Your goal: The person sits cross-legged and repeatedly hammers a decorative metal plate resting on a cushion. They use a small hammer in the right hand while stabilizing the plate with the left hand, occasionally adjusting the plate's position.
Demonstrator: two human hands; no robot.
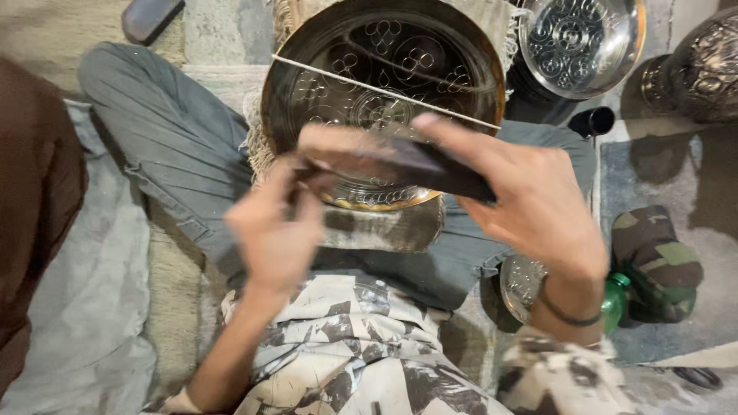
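While both hands, left hand (275, 230) and right hand (530, 204), grip the dark flat rectangular tool (400, 163) by its ends, steady strokes above the engraved round brass tray (307, 84) probably suit best.

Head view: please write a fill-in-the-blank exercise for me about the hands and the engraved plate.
1. Both hands hold one dark flat ____ above the plate.
2. The band sits on the wrist of the ____ hand.
3. The left hand looks ____ in the picture, so its grip is unclear.
4. A thin pale ____ lies across the plate.

Missing words: tool; right; blurred; stick
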